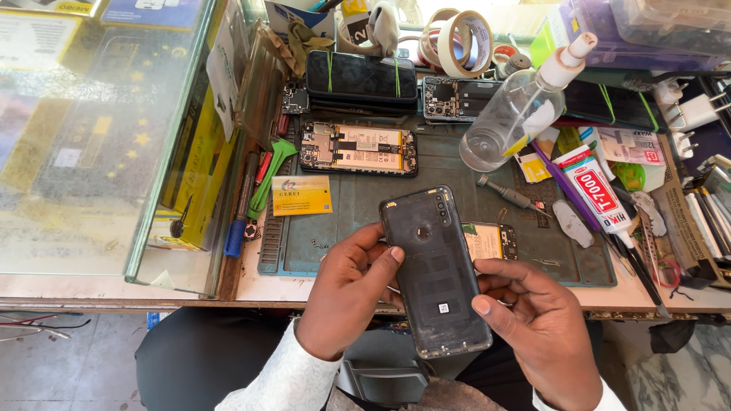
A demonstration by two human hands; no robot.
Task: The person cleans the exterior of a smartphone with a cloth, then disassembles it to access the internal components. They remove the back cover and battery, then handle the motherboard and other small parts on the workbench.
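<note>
Left hand (pixel 346 293) and right hand (pixel 537 320), both curled shut, grip a dark phone back cover (pixel 435 270) between them, above the front edge of the green work mat (pixel 365 205). Opened phone (pixel 358 148) lies farther back; clear spray bottle (pixel 518 110) right of it.

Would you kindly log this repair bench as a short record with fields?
Left hand: left hand grips the black phone back cover, thumb on its edge
Right hand: right hand supports the cover's other side
Behind cover: part of an opened phone
On mat: green work mat, open phone with battery showing, screwdriver
Right side: clear squeeze bottle, glue tube
</note>
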